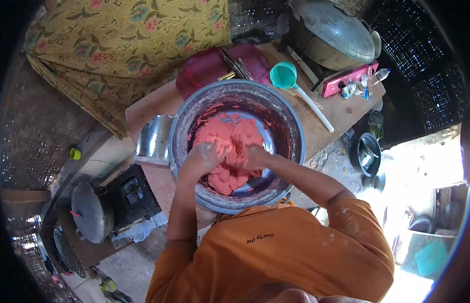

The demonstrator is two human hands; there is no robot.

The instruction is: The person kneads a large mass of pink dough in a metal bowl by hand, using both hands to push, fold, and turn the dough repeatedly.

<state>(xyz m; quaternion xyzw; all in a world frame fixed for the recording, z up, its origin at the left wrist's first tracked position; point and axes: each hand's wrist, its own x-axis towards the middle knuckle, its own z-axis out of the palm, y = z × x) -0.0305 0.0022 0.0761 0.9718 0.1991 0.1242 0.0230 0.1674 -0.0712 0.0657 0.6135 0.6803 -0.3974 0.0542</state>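
A large mass of pink dough (226,179) lies in a wide grey metal basin (294,121), crumbly at its edges, with smears of it on the inner wall. My left hand (207,155) presses into the dough from the left, its fingers curled into it and partly hidden. From the right, my right hand (255,157) digs into the same mass, close to the left one; its fingers are sunk in and mostly covered. Pale residue coats the back of my left hand.
Behind the basin lie a dark pink plastic bundle (197,73) and a turquoise dipper (284,76) with a white handle. A big lidded pot (333,38) and a pink tray (330,89) of small items stand at back right. A shiny metal container (153,139) touches the left side.
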